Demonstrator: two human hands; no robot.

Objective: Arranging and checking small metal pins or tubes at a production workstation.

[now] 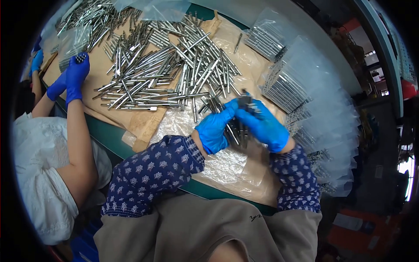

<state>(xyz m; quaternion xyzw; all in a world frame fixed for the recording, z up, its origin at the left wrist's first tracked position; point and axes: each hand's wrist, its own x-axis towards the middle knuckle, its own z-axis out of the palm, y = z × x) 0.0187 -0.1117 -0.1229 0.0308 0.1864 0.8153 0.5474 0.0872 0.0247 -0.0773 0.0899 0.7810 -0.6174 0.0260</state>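
In blue gloves, my left hand (214, 131) and my right hand (264, 126) come together over the near part of the table. Between them is a bunch of slim metal rods (234, 132), with the fingers of both hands closed around it. Some rod ends stick out below and above the gloves; the fingertips and the far side of the bunch are partly hidden and blurred. Just beyond my hands spreads a large heap of similar shiny metal rods (174, 65), lying in many directions on brown paper.
Clear plastic bags packed with rods (286, 87) line the table's right side. One loose rod (238, 43) lies near them. Brown paper (135, 124) and clear plastic film (224, 168) cover the green tabletop (104, 133). At left, a co-worker's blue-gloved hands (74, 78) hold a filled bag.
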